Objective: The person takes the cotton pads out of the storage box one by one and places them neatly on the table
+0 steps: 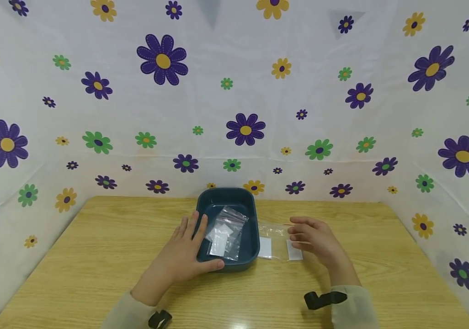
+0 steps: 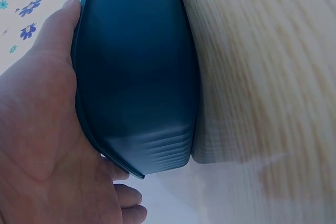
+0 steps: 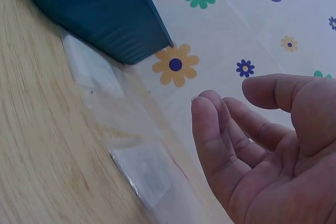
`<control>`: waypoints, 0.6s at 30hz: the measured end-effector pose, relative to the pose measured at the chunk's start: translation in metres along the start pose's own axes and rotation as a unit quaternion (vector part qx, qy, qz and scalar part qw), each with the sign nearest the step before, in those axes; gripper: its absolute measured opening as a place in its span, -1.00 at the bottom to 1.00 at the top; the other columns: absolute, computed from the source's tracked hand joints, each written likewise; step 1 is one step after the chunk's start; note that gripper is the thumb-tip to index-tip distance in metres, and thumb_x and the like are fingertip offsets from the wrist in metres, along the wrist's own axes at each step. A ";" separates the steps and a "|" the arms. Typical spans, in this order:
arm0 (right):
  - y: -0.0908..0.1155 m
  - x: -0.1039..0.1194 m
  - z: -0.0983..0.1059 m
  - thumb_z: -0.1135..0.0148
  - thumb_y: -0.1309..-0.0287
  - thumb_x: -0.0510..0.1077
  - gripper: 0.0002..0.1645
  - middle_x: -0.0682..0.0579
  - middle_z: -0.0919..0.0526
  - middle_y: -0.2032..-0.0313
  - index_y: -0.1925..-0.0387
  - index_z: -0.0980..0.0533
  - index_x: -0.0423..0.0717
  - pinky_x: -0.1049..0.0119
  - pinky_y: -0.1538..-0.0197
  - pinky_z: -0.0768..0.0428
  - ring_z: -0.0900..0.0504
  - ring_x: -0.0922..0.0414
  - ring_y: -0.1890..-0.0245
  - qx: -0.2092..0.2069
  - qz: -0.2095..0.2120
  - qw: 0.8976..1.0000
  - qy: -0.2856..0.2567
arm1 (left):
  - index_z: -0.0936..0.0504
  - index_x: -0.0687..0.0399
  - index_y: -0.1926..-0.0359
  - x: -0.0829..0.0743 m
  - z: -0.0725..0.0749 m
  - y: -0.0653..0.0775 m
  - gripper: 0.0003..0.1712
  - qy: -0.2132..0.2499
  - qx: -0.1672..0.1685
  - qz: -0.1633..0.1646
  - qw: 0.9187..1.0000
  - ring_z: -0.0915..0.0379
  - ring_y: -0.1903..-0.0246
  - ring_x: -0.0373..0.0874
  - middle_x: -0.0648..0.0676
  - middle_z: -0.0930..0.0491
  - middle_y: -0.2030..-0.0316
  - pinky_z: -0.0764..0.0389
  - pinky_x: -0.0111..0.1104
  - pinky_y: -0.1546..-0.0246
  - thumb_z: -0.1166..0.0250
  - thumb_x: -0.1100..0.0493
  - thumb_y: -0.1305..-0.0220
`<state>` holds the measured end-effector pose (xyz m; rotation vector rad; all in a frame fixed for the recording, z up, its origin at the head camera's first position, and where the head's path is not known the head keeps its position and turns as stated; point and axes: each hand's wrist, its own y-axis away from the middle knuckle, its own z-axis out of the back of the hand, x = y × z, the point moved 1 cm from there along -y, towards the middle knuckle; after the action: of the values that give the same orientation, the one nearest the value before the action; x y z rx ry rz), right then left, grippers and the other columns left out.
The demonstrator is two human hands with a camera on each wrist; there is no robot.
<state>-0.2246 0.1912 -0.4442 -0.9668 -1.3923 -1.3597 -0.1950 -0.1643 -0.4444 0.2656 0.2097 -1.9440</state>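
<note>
Teal bin (image 1: pixel 253 228), left fingers (image 1: pixel 200 229) spread against its rim, right fingers (image 3: pixel 209 140) relaxed near clear plastic (image 1: pixel 279 244), contact unclear

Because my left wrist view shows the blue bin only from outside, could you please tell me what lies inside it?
Observer: Clear plastic bags and white pieces lie inside the bin.
Operator: Thank you. Is there also something on the table, just to the right of it?
Observer: Yes, in the head view a stretch of clear plastic packaging with two white squares lies there.
Operator: And could you say whether the right hand is holding anything?
Observer: The right wrist view shows it holding nothing.
</note>
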 end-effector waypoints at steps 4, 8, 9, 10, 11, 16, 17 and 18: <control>0.001 0.004 -0.006 -0.07 -0.46 -0.14 -0.46 -0.22 -0.63 -0.05 -0.37 -0.34 -0.25 0.27 0.04 -0.70 -0.67 0.01 0.05 0.015 0.007 1.000 0.000 | 0.15 0.06 -0.60 0.000 0.000 -0.001 0.44 -0.001 0.001 0.002 1.000 0.38 -0.53 0.33 0.26 0.29 -0.58 0.04 0.18 -0.46 -0.04 -0.75 0.03; 0.002 0.006 -0.012 -0.08 -0.45 -0.14 -0.44 -0.21 -0.62 -0.05 -0.39 -0.32 -0.24 0.27 0.02 -0.69 -0.67 -0.01 0.02 0.029 0.010 1.000 -0.006 | 0.15 0.06 -0.60 0.000 0.000 -0.002 0.45 0.000 -0.002 0.001 1.000 0.37 -0.53 0.34 0.25 0.30 -0.58 0.04 0.17 -0.46 -0.04 -0.75 0.05; 0.002 0.007 -0.013 -0.09 -0.45 -0.14 -0.44 -0.21 -0.63 -0.04 -0.39 -0.32 -0.24 0.27 0.02 -0.69 -0.67 -0.01 0.03 0.033 0.011 0.999 -0.009 | 0.15 0.07 -0.60 0.000 0.000 -0.001 0.45 0.001 -0.002 0.001 1.000 0.37 -0.53 0.34 0.25 0.29 -0.58 0.04 0.18 -0.46 -0.05 -0.75 0.05; 0.003 0.007 -0.014 -0.10 -0.44 -0.15 -0.43 -0.19 -0.64 -0.03 -0.39 -0.31 -0.24 0.27 0.02 -0.69 -0.67 0.01 0.04 0.036 0.010 0.999 -0.012 | 0.15 0.07 -0.60 0.000 0.000 -0.001 0.45 0.003 -0.002 0.001 1.000 0.37 -0.52 0.34 0.26 0.29 -0.58 0.04 0.18 -0.46 -0.06 -0.75 0.05; 0.003 0.008 -0.015 -0.10 -0.44 -0.15 -0.43 -0.18 -0.64 -0.01 -0.39 -0.31 -0.24 0.27 0.02 -0.69 -0.67 0.02 0.06 0.040 0.010 0.999 -0.014 | 0.14 0.07 -0.60 0.000 0.000 -0.001 0.45 0.005 -0.002 0.002 1.000 0.37 -0.52 0.35 0.26 0.29 -0.58 0.04 0.18 -0.46 -0.07 -0.75 0.05; 0.004 0.010 -0.021 -0.10 -0.44 -0.17 -0.45 -0.14 -0.65 0.03 -0.38 -0.32 -0.23 0.25 0.02 -0.69 -0.67 0.02 0.07 0.054 0.016 0.998 -0.024 | 0.15 0.05 -0.60 0.001 -0.002 -0.001 0.45 0.004 0.000 0.005 1.000 0.38 -0.52 0.35 0.24 0.31 -0.58 0.04 0.18 -0.46 -0.06 -0.75 0.05; 0.005 0.011 -0.022 -0.10 -0.44 -0.16 -0.45 -0.14 -0.65 0.02 -0.38 -0.33 -0.23 0.24 0.01 -0.69 -0.67 0.01 0.06 0.056 0.019 0.998 -0.025 | 0.15 0.05 -0.60 0.001 -0.002 -0.001 0.45 0.004 -0.001 0.004 1.000 0.37 -0.52 0.35 0.24 0.31 -0.58 0.04 0.18 -0.46 -0.06 -0.75 0.05; 0.005 0.012 -0.023 -0.11 -0.44 -0.16 -0.45 -0.15 -0.65 0.01 -0.37 -0.33 -0.22 0.24 0.01 -0.69 -0.67 0.00 0.05 0.058 0.022 0.998 -0.026 | 0.15 0.05 -0.60 0.001 -0.003 -0.001 0.45 0.003 -0.002 0.004 1.000 0.38 -0.52 0.35 0.24 0.31 -0.58 0.04 0.18 -0.46 -0.05 -0.76 0.05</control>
<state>-0.2206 0.1677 -0.4327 -0.9556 -1.4642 -1.2141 -0.1961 -0.1646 -0.4472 0.2700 0.2171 -1.9349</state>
